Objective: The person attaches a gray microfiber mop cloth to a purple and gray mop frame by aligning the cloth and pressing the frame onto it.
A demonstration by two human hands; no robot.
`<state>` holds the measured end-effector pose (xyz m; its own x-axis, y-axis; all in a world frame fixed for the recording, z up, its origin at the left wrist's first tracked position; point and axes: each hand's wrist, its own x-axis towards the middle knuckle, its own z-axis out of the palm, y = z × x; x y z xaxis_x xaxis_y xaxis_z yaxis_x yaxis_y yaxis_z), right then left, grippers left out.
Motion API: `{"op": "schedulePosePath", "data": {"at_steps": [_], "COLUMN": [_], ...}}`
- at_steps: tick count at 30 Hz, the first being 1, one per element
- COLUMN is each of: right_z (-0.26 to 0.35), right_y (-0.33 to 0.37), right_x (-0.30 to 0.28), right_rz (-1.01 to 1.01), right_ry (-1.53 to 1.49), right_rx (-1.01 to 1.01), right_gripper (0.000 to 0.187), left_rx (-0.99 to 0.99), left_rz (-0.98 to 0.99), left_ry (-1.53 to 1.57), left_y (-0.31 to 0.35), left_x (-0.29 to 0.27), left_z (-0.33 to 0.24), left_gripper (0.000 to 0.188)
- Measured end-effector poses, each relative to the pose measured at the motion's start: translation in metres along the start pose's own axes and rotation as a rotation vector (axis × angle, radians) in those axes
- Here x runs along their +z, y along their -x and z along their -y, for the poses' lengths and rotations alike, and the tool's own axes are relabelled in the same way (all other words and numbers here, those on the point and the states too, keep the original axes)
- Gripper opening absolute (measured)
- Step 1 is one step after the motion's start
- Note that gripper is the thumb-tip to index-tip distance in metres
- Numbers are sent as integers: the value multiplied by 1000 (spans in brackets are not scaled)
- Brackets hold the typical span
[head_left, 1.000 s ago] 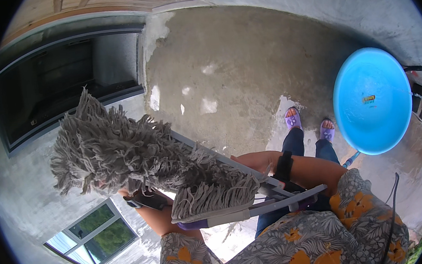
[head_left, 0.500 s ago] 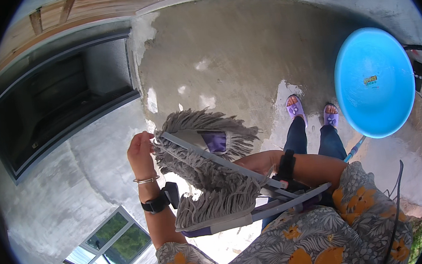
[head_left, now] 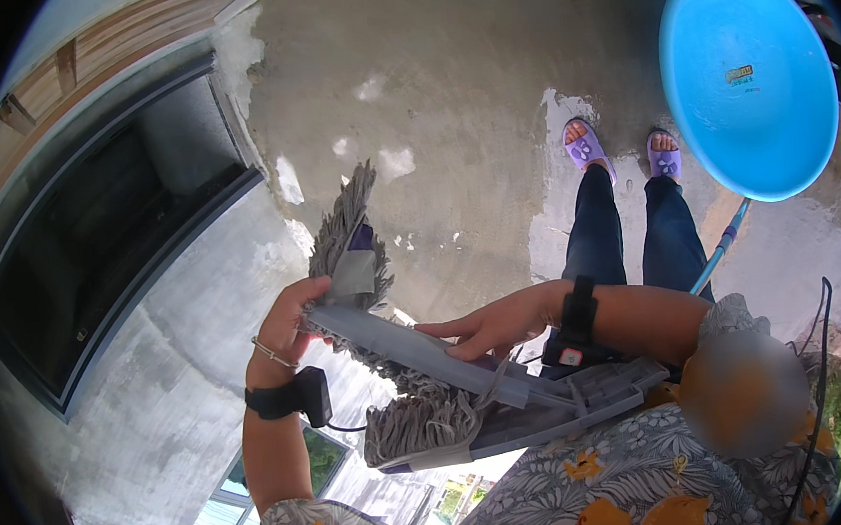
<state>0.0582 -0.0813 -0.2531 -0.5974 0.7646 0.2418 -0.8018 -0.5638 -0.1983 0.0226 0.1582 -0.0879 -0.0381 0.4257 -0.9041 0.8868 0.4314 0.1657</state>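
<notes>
My left hand [head_left: 290, 314] grips the far left end of a grey plastic mop frame [head_left: 413, 348], where the shaggy grey mop pad [head_left: 339, 240] meets it. Part of the pad stands up past my fingers, showing a light grey and purple pocket. The rest of its fringe hangs under and below the frame. Along the frame's upper edge, my right hand [head_left: 506, 320] holds on, with thumb and forefinger against the plastic and the other fingers partly hidden. The folded lower half of the frame lies close to my patterned shirt.
A large light-blue basin [head_left: 750, 84] is at the right, and a blue pole [head_left: 723, 251] runs below it beside my leg. My feet in purple slippers [head_left: 586, 148] stand on patchy concrete [head_left: 425, 82]. A dark-framed opening [head_left: 118, 229] is in the wall at left.
The mop frame has turned, showing its broad grey plastic side. The loose pad end has swung upright at the left. My right hand has come out from behind the frame onto its upper edge.
</notes>
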Motion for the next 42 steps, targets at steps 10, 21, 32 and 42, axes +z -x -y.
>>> {"op": "schedulePosePath", "data": {"at_steps": [10, 21, 32, 42], "right_z": [11, 25, 24, 25], "right_y": [5, 2, 17, 36], "right_x": [-7, -10, -5, -11], "right_rz": [40, 87, 46, -131], "right_ry": [-2, -15, -7, 41], "right_rx": [-32, -105, -234, -119], "right_gripper": [77, 76, 83, 83], "left_rx": [447, 804, 529, 204], "left_rz": [-415, -515, -315, 70], "left_ry": [-68, -82, 161, 421], "left_y": [27, 85, 54, 10], "left_x": [23, 66, 40, 75], "left_z": [-8, -18, 12, 41], "left_gripper": [5, 27, 38, 67]}}
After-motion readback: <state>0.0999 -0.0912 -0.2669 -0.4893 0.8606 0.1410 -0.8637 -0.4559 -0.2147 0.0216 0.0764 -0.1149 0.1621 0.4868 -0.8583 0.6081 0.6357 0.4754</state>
